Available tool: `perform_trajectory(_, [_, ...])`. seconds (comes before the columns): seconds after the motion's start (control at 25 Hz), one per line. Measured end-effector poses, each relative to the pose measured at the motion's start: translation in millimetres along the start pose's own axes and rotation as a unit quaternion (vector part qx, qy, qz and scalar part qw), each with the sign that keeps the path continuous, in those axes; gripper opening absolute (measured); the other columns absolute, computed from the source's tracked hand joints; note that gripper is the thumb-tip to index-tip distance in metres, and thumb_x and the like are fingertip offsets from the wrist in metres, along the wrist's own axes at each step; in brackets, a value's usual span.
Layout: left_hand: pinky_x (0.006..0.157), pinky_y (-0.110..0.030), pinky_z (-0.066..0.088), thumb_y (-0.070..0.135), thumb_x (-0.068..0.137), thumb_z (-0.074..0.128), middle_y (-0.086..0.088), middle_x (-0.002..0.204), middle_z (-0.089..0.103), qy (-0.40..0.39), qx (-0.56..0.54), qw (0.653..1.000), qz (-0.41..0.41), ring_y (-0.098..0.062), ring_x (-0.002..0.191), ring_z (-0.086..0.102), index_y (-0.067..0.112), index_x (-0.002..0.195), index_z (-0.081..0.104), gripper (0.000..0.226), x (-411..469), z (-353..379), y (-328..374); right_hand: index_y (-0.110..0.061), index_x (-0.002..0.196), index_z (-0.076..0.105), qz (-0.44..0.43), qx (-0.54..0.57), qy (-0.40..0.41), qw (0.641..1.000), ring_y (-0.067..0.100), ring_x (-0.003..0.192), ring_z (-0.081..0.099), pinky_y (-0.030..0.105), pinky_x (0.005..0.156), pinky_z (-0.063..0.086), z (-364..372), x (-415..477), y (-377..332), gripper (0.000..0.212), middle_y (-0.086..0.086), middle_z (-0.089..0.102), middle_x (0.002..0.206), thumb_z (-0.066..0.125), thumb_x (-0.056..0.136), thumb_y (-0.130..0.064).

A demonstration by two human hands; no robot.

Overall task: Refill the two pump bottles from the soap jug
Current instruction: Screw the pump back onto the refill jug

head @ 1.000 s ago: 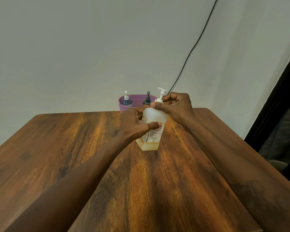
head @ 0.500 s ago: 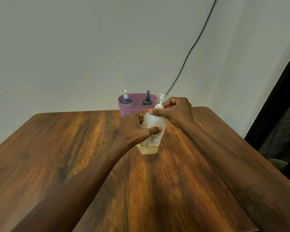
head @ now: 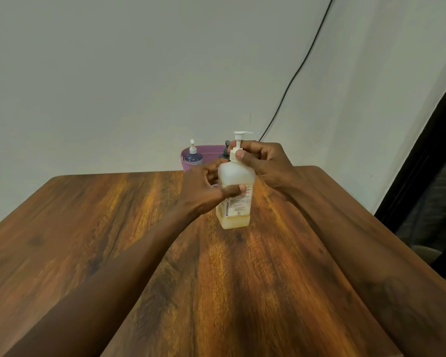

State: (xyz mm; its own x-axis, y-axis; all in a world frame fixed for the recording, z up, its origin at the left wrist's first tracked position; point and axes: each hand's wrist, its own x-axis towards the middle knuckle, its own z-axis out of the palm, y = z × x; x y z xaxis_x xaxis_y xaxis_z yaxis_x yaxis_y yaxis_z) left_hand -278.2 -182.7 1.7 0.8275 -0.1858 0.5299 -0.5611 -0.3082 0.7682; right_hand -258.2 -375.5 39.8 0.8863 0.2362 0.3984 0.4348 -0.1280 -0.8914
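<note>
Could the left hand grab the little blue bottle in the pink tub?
Probably yes: the blue bottle stands just behind the left hand with nothing between, but that hand must first release the clear bottle.

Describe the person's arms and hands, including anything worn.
The left forearm and right forearm are bare, no sleeves in view. The left hand and right hand wear no gloves; no rings or watch show. A faint blurred marking sits on the right forearm.

You see a wooden table [head: 88, 228] across the lower frame, a purple basket [head: 211, 148] at its far edge, and a black cable [head: 301, 65] on the wall [head: 113, 73] at upper right.
</note>
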Motion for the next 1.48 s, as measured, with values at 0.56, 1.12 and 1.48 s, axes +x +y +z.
perform_trajectory(0.56, [0.070,-0.012,0.053,0.039,0.069,0.090,0.032,0.095,0.064,-0.010,0.020,1.000,0.014,0.016,0.087,0.065,0.044,0.118,0.058,0.059,5.8,-3.1,10.6,-0.019,0.109,0.076,-0.005,-0.059,0.035,0.998,0.011,0.095,0.076,0.035,0.080,0.064,-4.9,0.8,-11.9,0.030,-0.005,0.079,0.101,0.085,0.082,-0.029])
perform_trajectory(1.12, [0.072,-0.016,0.056,0.041,0.068,0.089,0.032,0.094,0.069,-0.032,-0.013,0.999,0.016,0.004,0.094,0.070,0.047,0.114,0.059,0.055,5.8,-6.2,10.0,-0.011,0.117,0.073,0.018,-0.024,0.022,0.999,0.016,0.102,0.074,0.043,0.089,0.062,-1.6,-0.7,-12.8,0.036,0.001,0.078,0.109,0.080,0.087,-0.030])
perform_trajectory(1.48, [0.080,-0.024,0.059,0.033,0.072,0.089,0.018,0.101,0.074,-0.042,-0.033,0.999,0.002,-0.003,0.095,0.072,0.043,0.107,0.063,0.044,7.8,-2.2,7.7,-0.020,0.114,0.071,0.027,-0.042,0.009,0.999,0.009,0.098,0.074,0.033,0.083,0.062,5.2,1.7,-16.5,0.035,0.000,0.077,0.107,0.077,0.088,-0.041])
